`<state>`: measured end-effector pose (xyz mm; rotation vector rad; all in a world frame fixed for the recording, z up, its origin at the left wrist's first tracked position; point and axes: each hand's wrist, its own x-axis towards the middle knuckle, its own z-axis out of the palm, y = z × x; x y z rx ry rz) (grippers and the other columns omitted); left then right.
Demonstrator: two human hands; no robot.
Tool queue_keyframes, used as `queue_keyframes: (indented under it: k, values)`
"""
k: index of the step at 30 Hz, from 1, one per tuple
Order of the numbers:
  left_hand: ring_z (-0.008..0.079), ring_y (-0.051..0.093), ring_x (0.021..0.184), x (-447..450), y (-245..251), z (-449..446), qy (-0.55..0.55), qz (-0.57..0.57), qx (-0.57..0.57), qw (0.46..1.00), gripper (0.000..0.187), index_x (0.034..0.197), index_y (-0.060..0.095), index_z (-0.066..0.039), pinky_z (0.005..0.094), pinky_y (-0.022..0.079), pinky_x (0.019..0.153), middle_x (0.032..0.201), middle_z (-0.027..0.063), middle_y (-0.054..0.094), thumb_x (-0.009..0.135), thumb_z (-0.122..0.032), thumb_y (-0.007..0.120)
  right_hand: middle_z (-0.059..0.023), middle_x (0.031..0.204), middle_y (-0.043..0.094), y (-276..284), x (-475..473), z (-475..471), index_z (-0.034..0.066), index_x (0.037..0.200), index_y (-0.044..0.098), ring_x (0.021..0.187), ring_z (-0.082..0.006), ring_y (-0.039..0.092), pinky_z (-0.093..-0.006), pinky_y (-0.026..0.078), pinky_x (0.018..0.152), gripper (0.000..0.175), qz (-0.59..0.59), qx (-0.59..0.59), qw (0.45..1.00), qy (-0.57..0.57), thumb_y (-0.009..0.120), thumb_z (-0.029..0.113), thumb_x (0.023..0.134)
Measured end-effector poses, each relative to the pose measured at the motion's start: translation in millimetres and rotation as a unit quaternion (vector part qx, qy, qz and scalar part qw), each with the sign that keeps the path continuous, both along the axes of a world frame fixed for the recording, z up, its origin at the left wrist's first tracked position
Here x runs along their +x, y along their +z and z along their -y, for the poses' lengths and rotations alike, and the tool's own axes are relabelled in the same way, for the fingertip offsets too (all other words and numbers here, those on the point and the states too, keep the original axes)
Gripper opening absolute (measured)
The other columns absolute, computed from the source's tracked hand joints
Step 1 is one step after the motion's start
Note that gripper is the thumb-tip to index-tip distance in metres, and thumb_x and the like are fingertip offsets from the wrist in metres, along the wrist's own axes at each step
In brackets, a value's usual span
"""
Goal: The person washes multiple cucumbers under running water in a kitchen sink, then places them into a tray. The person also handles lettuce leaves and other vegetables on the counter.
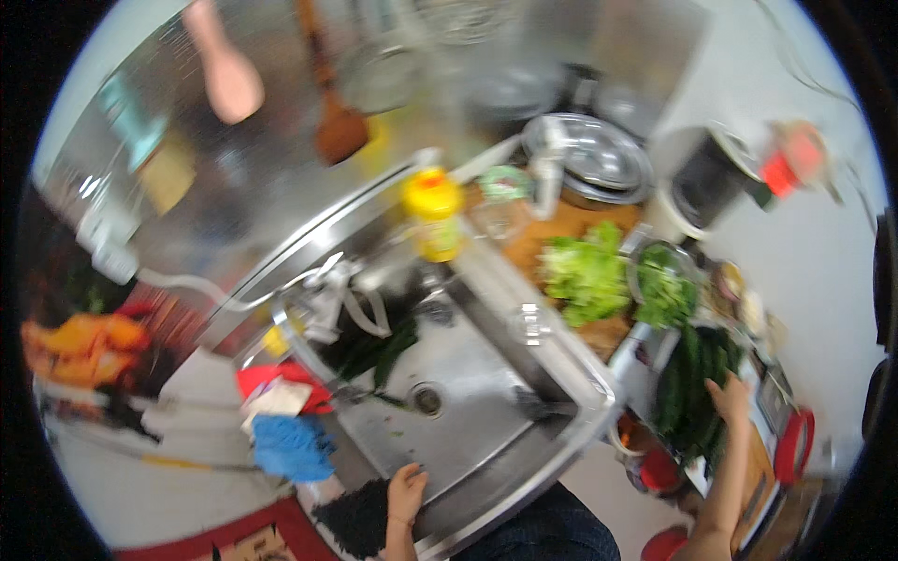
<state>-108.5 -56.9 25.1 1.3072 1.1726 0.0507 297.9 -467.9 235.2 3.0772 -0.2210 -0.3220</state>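
Note:
My left hand (407, 494) is at the near edge of the stainless steel sink (484, 379), beside a black cloth or mat (358, 519), fingers apart and nothing visible in it. At the right, my right hand (731, 400) reaches over a pile of long dark green vegetables (691, 393), perhaps cucumbers, with its fingertips at their edge; blur hides whether it grips one. More dark green vegetables (393, 350) lie in the sink's far left part, near the drain (426, 400).
Leafy lettuce (586, 273) lies on a wooden board beside a bowl of greens (663, 284). A yellow bottle (435, 217) stands behind the sink, metal bowls (596, 158) farther right. Blue cloth (291, 445) hangs at the sink's left. Utensils hang on the back wall.

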Motion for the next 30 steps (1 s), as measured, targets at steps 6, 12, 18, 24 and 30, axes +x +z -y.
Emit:
queue_keyframes:
  k: [6, 12, 18, 24, 30]
  values:
    - [0.0198, 0.063, 0.102, -12, -54, -18, 0.063, -0.045, -0.016, 0.997, 0.039, 0.116, 0.059, 0.003, 0.0307, 0.05, 0.087, 0.11, 0.0138, 0.065, 0.085, -0.019, 0.069, -0.0153, 0.104, 0.063, -5, -12, -141, -0.0024, 0.112, 0.057, 0.099, -0.0272, 0.059, -0.0376, 0.047, 0.088, 0.027, 0.209, 0.37, 0.885, 0.191, 0.059, 0.005, 0.087]
    - [0.0227, 0.065, 0.093, 25, -129, -52, 0.027, -0.078, 0.035, 0.996, 0.032, 0.11, 0.061, 0.001, 0.033, 0.051, 0.083, 0.101, 0.0125, 0.068, 0.086, -0.02, 0.066, -0.0174, 0.1, 0.065, -197, -86, -378, 0.0006, 0.104, 0.064, 0.092, -0.0315, 0.064, -0.0389, 0.05, 0.084, 0.027, -0.171, 0.416, 0.781, 0.434, 0.066, 0.007, 0.078]
    - [0.0269, 0.065, 0.092, 42, -196, -69, 0.112, -0.004, -0.005, 0.994, 0.032, 0.109, 0.06, 0.0, 0.0351, 0.05, 0.082, 0.097, 0.0127, 0.068, 0.085, -0.021, 0.061, -0.0216, 0.135, 0.046, -362, -118, -557, 0.0021, 0.132, 0.045, 0.121, -0.0372, 0.05, -0.0514, 0.039, 0.1, 0.057, -0.119, 0.197, 0.733, 0.64, 0.061, 0.003, 0.077]
    - [0.0251, 0.063, 0.096, 18, -260, -60, 0.155, -0.039, -0.016, 0.987, 0.047, 0.12, 0.053, 0.002, 0.0326, 0.048, 0.087, 0.104, 0.0146, 0.066, 0.085, -0.026, 0.065, -0.0204, 0.138, 0.037, -405, -105, -604, 0.0114, 0.146, 0.028, 0.129, -0.0401, 0.033, -0.0662, 0.026, 0.103, 0.085, -0.071, 0.058, 0.757, 0.647, 0.074, 0.023, 0.075]
    - [0.0256, 0.061, 0.093, 46, -247, -96, 0.209, -0.085, -0.003, 0.974, 0.076, 0.132, 0.038, 0.011, 0.0327, 0.049, 0.085, 0.101, 0.0164, 0.063, 0.082, -0.036, 0.072, -0.0152, 0.124, 0.048, -422, -103, -576, 0.029, 0.15, 0.024, 0.106, -0.0299, 0.046, -0.0507, 0.044, 0.083, 0.088, -0.007, 0.063, 0.736, 0.674, 0.07, 0.009, 0.078]
